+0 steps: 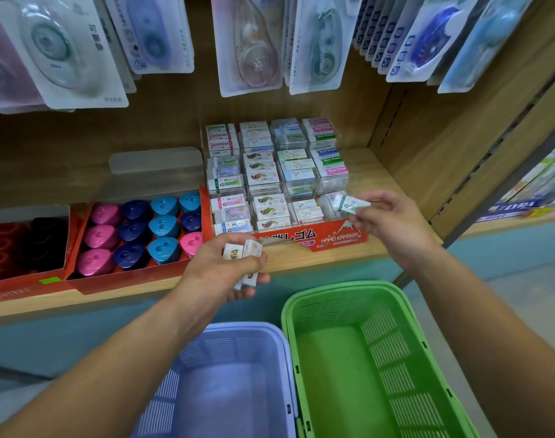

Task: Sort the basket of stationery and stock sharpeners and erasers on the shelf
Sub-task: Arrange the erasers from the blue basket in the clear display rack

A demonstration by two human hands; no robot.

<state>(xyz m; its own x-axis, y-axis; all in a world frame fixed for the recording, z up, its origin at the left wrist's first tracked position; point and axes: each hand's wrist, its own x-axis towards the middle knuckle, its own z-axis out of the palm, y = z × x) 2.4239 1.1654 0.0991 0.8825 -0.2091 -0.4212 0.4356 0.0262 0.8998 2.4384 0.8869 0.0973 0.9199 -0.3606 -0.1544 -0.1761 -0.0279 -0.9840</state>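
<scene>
A person's left hand [219, 267] grips a small stack of wrapped erasers [243, 251] at the edge of a wooden shelf [380, 245]. The right hand [393, 222] pinches a single eraser [353, 203] between thumb and fingers, just above the front right compartment of a red-fronted eraser display [339, 237]. Coloured sharpeners [137, 230] fill a red tray [127, 278] beside it. Below, a purple basket [238, 327] and a green basket [345, 287] stand side by side.

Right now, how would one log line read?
left hand: grips erasers | right hand: pinches eraser at eraser display
</scene>
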